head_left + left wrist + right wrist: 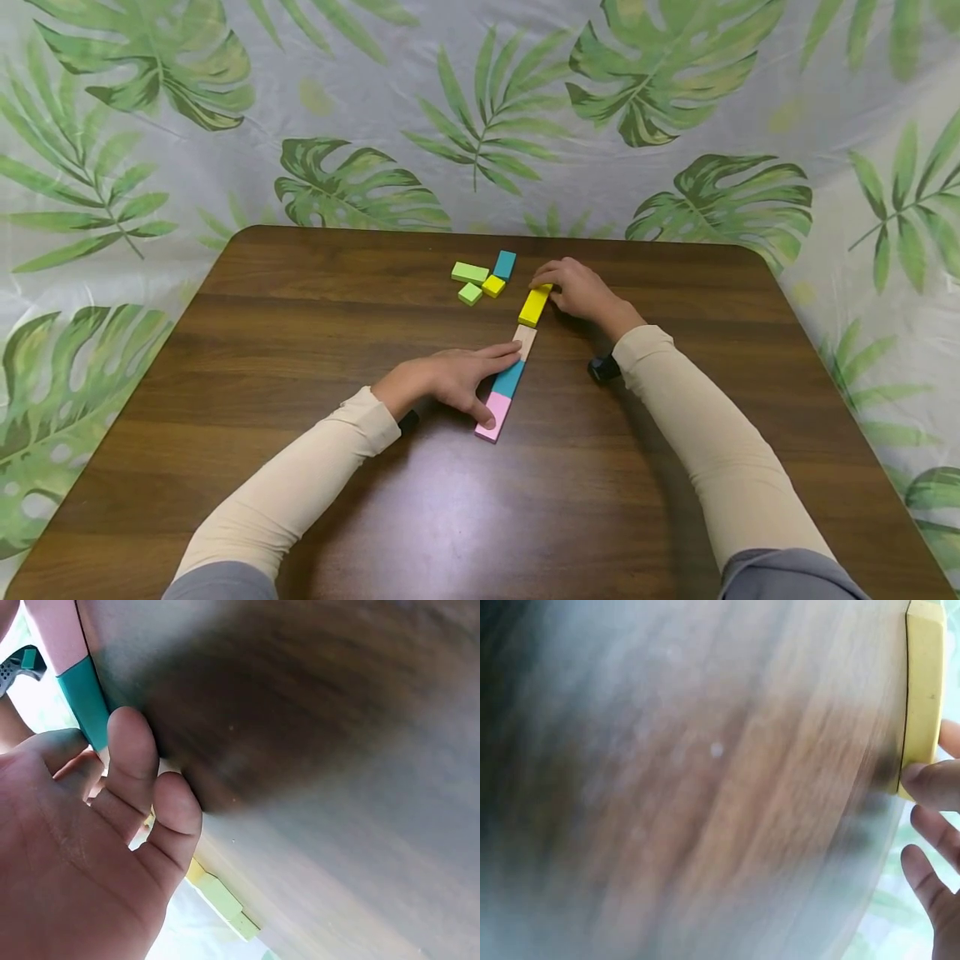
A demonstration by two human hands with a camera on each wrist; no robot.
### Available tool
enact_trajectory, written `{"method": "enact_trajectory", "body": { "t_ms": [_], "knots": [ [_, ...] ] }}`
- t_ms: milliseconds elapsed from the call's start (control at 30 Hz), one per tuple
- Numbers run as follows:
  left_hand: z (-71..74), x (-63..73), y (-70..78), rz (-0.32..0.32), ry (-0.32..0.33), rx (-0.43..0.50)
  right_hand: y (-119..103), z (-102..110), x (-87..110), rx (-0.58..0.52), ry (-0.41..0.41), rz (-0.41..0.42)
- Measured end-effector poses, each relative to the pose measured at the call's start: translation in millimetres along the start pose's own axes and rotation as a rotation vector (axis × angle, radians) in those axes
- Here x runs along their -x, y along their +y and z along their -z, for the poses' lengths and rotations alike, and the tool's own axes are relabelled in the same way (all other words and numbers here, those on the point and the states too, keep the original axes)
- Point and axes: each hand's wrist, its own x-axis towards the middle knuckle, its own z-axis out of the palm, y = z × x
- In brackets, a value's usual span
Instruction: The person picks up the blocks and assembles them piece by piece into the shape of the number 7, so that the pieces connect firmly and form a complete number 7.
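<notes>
A slanting row of flat blocks lies on the table: a pink block (492, 418) nearest, then a blue block (508, 380) and a plain wood block (526, 340). My left hand (453, 377) is spread along the row's left side, thumb on the pink block and fingertips at the plain wood one. Beyond it, a long yellow block (535, 306) lines up with the row, a thin gap before it. The right hand (581, 288) pinches the yellow block's far end; in the right wrist view thumb and finger meet the yellow block (924, 690) at its end.
Left of the yellow block sit a long green block (470, 272), a small green block (470, 293), a small yellow block (493, 287) and another blue block (505, 265). The brown table (300, 333) ends at a leaf-patterned sheet (360, 183).
</notes>
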Motion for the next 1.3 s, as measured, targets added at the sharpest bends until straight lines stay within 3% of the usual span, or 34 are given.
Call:
{"method": "enact_trajectory", "body": {
  "t_ms": [467,1300],
  "knots": [
    [-3.5,3.5,2.7,0.015,0.004,-0.004,-9.2,-1.5,-4.7,-0.026,-0.059,0.063],
    [-2.4,-2.4,13.1,0.042,-0.027,-0.005,2.7,5.0,11.1,-0.052,-0.092,0.032]
  ]
}}
